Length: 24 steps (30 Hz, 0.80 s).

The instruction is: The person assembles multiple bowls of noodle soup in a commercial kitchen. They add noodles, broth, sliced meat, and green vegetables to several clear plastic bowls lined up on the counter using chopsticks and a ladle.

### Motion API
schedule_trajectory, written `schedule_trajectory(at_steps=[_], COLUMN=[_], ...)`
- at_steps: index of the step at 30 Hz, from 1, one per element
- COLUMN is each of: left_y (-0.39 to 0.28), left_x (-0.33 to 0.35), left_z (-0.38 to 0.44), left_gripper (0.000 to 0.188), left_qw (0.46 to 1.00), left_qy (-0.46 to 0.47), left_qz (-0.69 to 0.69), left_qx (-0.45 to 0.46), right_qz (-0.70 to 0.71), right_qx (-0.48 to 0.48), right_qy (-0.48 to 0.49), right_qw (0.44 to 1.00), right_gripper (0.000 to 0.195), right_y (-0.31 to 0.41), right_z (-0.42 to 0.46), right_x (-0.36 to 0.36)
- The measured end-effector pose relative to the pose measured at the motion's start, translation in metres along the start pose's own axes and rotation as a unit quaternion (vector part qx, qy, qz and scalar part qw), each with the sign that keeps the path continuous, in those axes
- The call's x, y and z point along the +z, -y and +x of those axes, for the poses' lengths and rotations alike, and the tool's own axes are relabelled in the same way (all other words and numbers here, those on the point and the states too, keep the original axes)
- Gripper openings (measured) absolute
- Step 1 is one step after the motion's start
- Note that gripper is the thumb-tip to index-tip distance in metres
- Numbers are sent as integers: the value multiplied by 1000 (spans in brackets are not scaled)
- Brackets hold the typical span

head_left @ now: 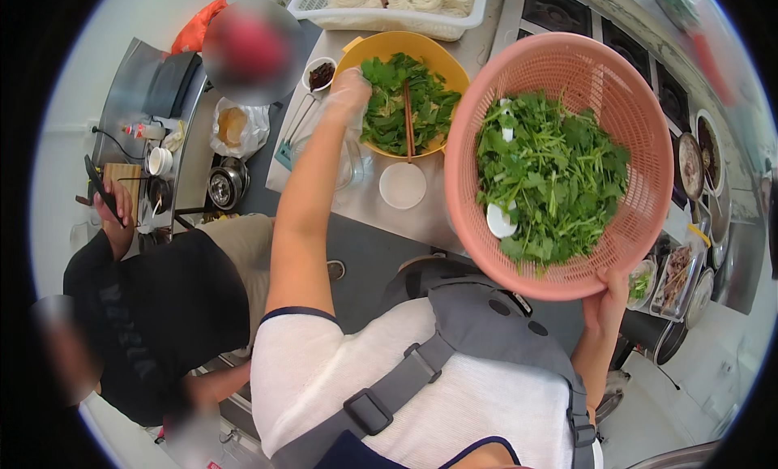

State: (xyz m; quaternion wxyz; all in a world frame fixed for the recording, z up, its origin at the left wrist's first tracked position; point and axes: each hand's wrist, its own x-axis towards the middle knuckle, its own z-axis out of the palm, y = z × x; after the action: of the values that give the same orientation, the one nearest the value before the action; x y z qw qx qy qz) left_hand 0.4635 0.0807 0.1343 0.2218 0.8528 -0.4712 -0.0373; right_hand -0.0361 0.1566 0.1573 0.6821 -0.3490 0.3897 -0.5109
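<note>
My left hand (352,93), in a clear plastic glove, is at the left rim of a yellow bowl (453,58). Its fingers are partly hidden, so whether they grip the rim is unclear. Green leaves (389,107) fill much of this bowl, and a pair of wooden chopsticks (409,119) lies across them. With my right hand (608,302) I hold the near rim of a large pink plastic colander (632,104), tilted towards me. Chopped cilantro (553,177) is heaped inside it, along with white pieces (501,220), one resembling a spoon.
A white basket (401,22) of noodles stands at the table's far end. Near the yellow bowl are a small white bowl (403,185), a cup of dark sauce (321,75) and a clear container (346,165). Gas burners (556,10) line the right. A person in black (170,311) stands left.
</note>
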Motion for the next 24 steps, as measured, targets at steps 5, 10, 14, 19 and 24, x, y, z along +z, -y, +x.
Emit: schedule_trajectory(at_steps=[5, 10, 14, 19, 24], left_y=[15, 4, -3, 18, 91], left_x=[-10, -43, -99, -135, -104], left_z=[-20, -7, -12, 40, 166], left_gripper=[30, 35, 35, 35, 41], left_qw=[993, 969, 956, 952, 914], left_qy=[-55, -118, -158, -129, -13], left_qz=[-105, -210, -242, -269, -402], left_qx=[-25, -46, -53, -68, -60], right_qz=[8, -58, -116, -118, -50], right_qx=[45, 68, 78, 127, 197], right_qy=[79, 113, 158, 196, 126], right_qw=[996, 990, 978, 965, 971], right_gripper=[49, 19, 24, 29, 23], right_y=[-5, -12, -31, -94, -192], right_z=[40, 91, 125, 174, 264], right_x=[15, 82, 130, 230, 358])
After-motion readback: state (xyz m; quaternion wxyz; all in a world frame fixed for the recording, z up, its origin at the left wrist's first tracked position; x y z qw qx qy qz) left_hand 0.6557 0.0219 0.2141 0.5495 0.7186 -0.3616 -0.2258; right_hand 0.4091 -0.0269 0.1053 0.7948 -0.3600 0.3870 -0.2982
